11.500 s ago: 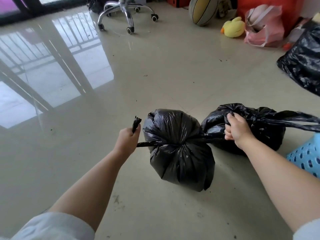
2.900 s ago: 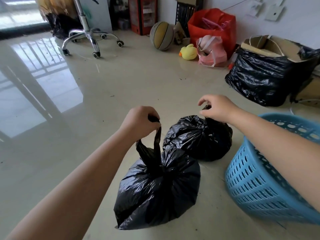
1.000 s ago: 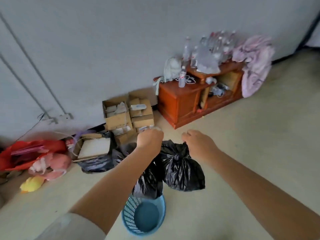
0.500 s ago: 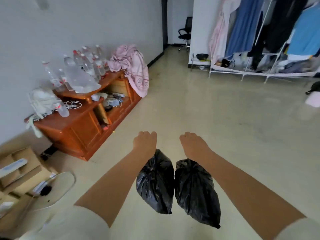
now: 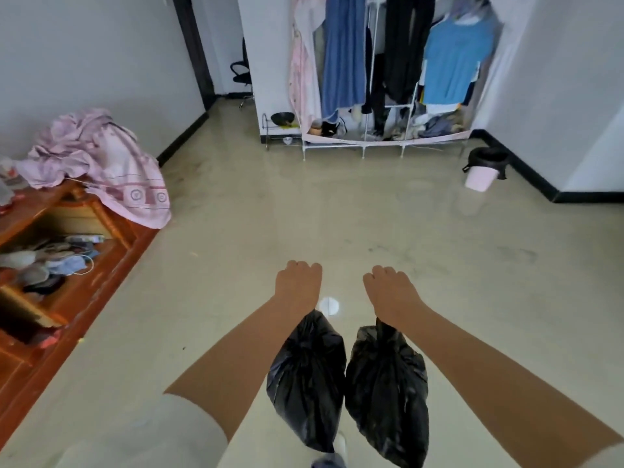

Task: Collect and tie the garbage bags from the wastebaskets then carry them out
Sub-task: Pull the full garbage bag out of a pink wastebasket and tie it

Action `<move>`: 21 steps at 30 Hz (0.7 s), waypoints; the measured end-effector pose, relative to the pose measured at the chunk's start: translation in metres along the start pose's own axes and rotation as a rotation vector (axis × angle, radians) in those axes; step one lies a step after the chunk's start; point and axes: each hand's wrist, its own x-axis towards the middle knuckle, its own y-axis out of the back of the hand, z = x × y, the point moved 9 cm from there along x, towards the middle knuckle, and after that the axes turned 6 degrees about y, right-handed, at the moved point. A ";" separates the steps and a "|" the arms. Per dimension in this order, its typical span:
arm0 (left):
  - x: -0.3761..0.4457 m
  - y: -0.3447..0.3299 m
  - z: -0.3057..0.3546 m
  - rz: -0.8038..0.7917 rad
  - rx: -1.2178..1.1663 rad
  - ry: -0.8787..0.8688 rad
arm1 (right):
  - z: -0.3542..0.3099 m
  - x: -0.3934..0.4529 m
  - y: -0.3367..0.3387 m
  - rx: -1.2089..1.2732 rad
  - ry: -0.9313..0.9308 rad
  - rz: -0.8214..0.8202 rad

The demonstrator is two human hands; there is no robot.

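Two tied black garbage bags hang side by side above the floor. My left hand (image 5: 297, 284) is clenched on the neck of the left garbage bag (image 5: 307, 383). My right hand (image 5: 390, 294) is clenched on the neck of the right garbage bag (image 5: 386, 393). Both fists are held out in front of me at about the same height, a short gap between them. At the far right, near the wall, stands a pink wastebasket (image 5: 481, 169) lined with a black bag.
A wooden cabinet (image 5: 67, 265) with a pink cloth (image 5: 101, 163) draped on it runs along the left wall. A clothes rack (image 5: 388, 79) full of hanging garments stands at the back. A doorway (image 5: 233, 62) with an office chair opens at the back left.
The view has swung further right and forward since half a second ago: the cabinet has slid to the left edge and the clothes rack is now centred. Both bags stay in my fists.
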 end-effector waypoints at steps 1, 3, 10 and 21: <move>0.026 0.007 0.015 0.005 0.000 -0.021 | 0.027 0.014 -0.003 -0.005 -0.021 -0.009; 0.082 0.022 0.043 0.020 -0.016 -0.051 | 0.080 0.047 -0.008 0.010 -0.054 -0.044; 0.259 0.064 0.133 0.004 0.000 -0.214 | 0.240 0.160 -0.012 0.122 -0.098 -0.142; 0.551 0.128 0.264 0.056 -0.014 -0.263 | 0.507 0.351 -0.019 0.110 -0.232 -0.008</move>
